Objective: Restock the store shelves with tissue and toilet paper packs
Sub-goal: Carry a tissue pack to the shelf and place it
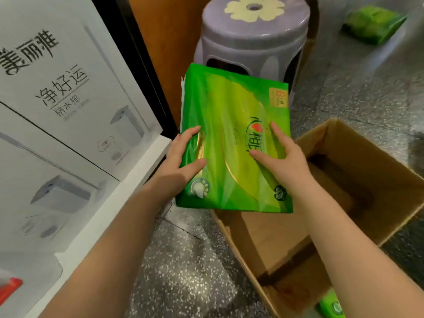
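A flat green tissue pack (pixel 231 115) with yellow leaf print is held in the air in the middle of the head view, above the floor and the near-left corner of an open cardboard box (pixel 358 171). My left hand (pixel 181 157) grips its lower-left edge, thumb on top. My right hand (pixel 284 157) presses on its lower-right face with fingers spread. Another green pack (pixel 374 22) lies on the floor at the far right. A corner of a third green pack (pixel 331 306) shows at the bottom edge.
White shelving (pixel 110 214) on the left holds large white mop boxes (pixel 64 92). A purple plastic stool (pixel 252 37) stands right behind the held pack. The box looks empty inside. Speckled grey floor (pixel 183 271) lies between shelf and box.
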